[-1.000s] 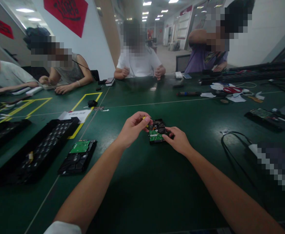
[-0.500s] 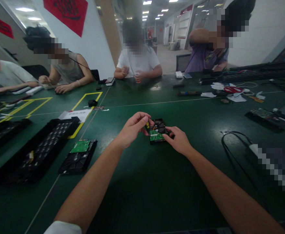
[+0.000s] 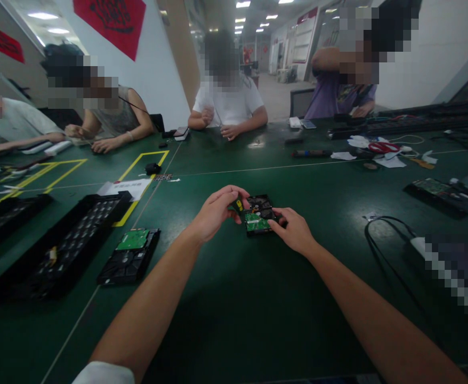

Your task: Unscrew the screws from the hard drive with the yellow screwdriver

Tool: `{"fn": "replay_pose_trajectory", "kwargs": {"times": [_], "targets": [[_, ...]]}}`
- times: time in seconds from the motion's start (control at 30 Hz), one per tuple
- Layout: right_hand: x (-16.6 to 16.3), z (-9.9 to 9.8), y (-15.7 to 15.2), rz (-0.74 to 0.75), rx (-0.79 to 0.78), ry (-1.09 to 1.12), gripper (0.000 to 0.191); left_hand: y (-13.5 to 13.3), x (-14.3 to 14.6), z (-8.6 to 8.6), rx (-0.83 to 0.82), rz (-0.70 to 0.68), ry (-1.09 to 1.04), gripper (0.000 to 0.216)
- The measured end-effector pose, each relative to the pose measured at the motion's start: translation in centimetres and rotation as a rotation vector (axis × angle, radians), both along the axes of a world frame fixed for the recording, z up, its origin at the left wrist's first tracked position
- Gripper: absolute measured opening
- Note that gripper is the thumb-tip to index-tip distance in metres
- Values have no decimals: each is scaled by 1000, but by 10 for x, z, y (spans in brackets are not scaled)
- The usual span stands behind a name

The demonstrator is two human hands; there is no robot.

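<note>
A hard drive (image 3: 258, 223) lies on the green table (image 3: 234, 298) with its green circuit board facing up. My right hand (image 3: 293, 229) grips its right edge, the thumb on the board's corner and the fingers along the side. Closed round a small black-and-yellow screwdriver (image 3: 239, 205), my left hand (image 3: 220, 212) is at the drive's left edge. The screwdriver's tip is hidden, so I cannot tell whether it touches the drive. A second hard drive (image 3: 129, 257), also board up, rests left of my left forearm.
Long black trays (image 3: 94, 224) stand at the left beside a white paper sheet (image 3: 132, 189). A drive-like device (image 3: 437, 192) and a looped black cable (image 3: 368, 234) lie at the right. Scissors with red handles (image 3: 381, 147) are farther back. Several people sit across the table.
My left hand has turned slightly and the screwdriver shows more of its yellow handle. My right hand stays on the drive. The person opposite has lowered one hand to the table.
</note>
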State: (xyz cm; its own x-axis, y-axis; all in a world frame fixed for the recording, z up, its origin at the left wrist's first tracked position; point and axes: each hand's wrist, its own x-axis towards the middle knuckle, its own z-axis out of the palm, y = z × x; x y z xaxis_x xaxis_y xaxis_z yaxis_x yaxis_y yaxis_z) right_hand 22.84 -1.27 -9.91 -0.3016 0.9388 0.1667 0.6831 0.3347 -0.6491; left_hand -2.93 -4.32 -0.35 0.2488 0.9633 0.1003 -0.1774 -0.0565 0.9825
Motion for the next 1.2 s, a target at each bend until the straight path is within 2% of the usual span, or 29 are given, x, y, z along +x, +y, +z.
{"fn": "replay_pose_trajectory", "kwargs": {"times": [0.17,0.37,0.5,0.73,0.97,1.2], "targets": [[-1,1,0,-2,9,1,50,0,5,-2,3,26,-52,24],[-2,0,0,-4,16,17,49,1,1,-1,67,122,95,29],[-1,-2,1,-8,9,8,49,1,-1,1,68,95,129,29],[-1,-2,1,-9,6,6,49,-3,6,0,18,39,4,21],[0,-3,0,0,-6,21,48,0,-1,4,95,126,168,24],[1,-5,1,-1,13,16,49,-4,3,6,37,74,145,23]]}}
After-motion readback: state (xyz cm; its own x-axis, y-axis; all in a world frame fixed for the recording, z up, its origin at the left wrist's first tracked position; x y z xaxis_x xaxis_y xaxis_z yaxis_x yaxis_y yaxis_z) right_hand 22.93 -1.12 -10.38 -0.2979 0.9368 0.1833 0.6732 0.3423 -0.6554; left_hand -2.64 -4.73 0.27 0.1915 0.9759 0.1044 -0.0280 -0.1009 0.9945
